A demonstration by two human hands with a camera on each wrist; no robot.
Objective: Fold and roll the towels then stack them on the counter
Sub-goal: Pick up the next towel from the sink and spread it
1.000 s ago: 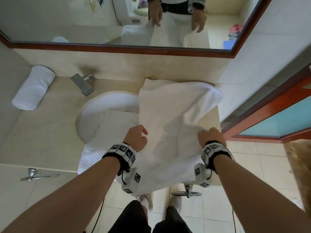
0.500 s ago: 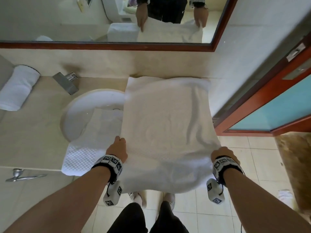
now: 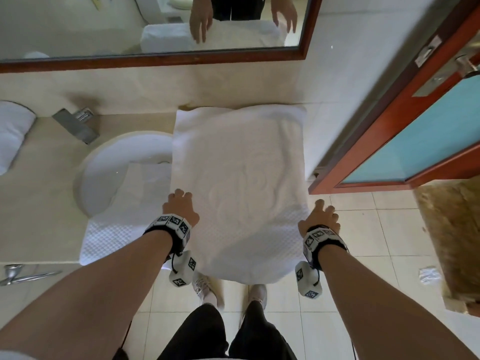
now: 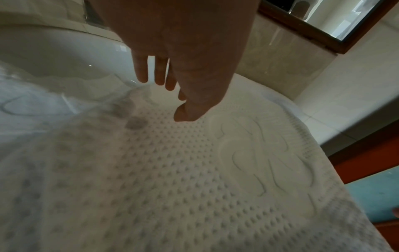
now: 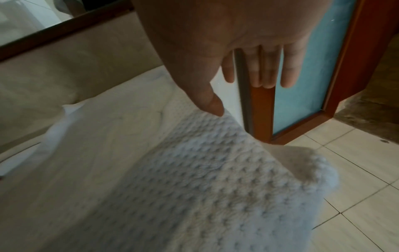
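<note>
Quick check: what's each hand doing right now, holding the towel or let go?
Left hand: open, fingers straight, above the towel, holding nothing.
Right hand: open, fingers straight, at the towel's right edge, holding nothing.

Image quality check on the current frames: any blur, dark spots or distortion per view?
Head view: bright, sharp, wide-angle bend in the mirror frame and door. Left wrist: left hand dim and backlit, near part of the towel soft. Right wrist: right hand in shadow, the towel's near edge blurred, floor tiles clearer.
</note>
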